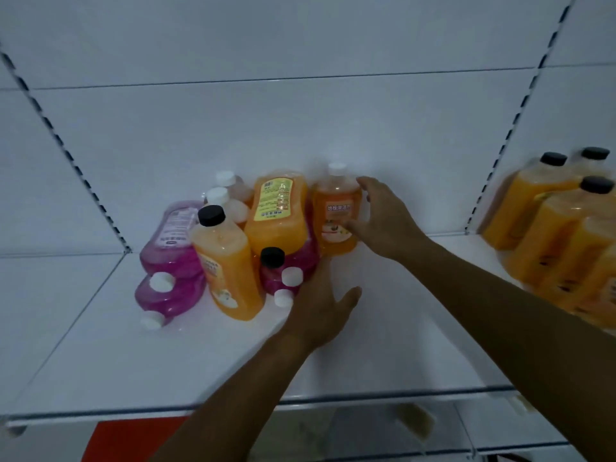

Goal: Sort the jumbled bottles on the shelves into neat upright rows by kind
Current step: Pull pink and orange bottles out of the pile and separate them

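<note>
right grip: right hand (380, 218) spread wide, curved round the upright orange bottle (336, 215); contact not confirmed, blurred.
left grip: left hand (320, 308) open, fingers laid against the pink bottles (290, 265) at the pile edge; nothing held.
bottle position: at the right end of the pile (226, 241), on the shelf (166, 355), against the back wall.
hidden: left fingertips covered by the hand; row (560, 228) at right cut off.

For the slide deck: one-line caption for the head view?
Right hand reaches an upright orange bottle; left hand at jumbled bottles.
</note>
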